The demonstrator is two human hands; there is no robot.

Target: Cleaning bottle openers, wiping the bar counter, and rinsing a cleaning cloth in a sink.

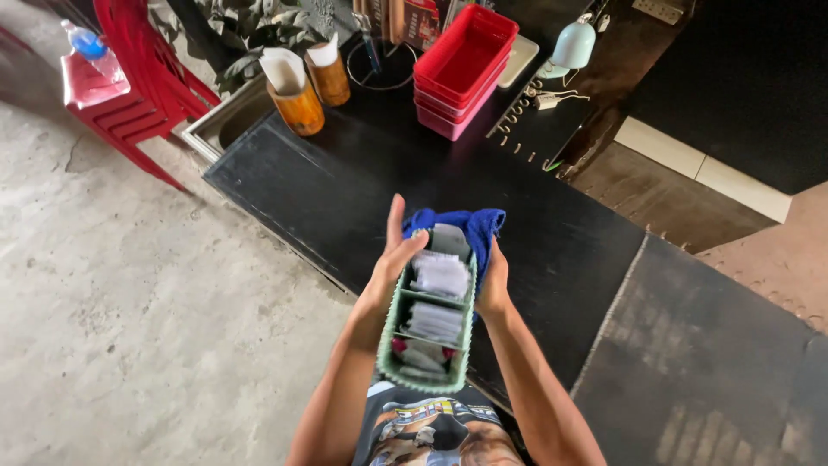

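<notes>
- The left hand [392, 259] presses flat along the left wall of a pale green plastic organiser tray [398, 315], fingers straight and together, thumb hidden behind the rim.
- The right hand [494, 289] cups the tray's right wall; its fingers curl under a blue cloth [479, 226], so how tightly they close cannot be told.
- The tray is long and narrow, with a scalloped rim and cross dividers making several compartments; it is held in the air above the near edge of a black counter [345, 190].
- The compartments hold stacked white paper sachets [440, 276], with a few red-tipped ones at the near end.
- The soft, fuzzy blue cloth is bunched against the tray's far end and right side.
- Far on the counter stand stacked red plastic bins [461, 56], rectangular and glossy.
- Left of them, two round wooden holders [300, 108] carry folded white paper.
- Far left, a red plastic chair [129, 103] stands on rough concrete floor [129, 302] with a clear water bottle [93, 50] on it.
</notes>
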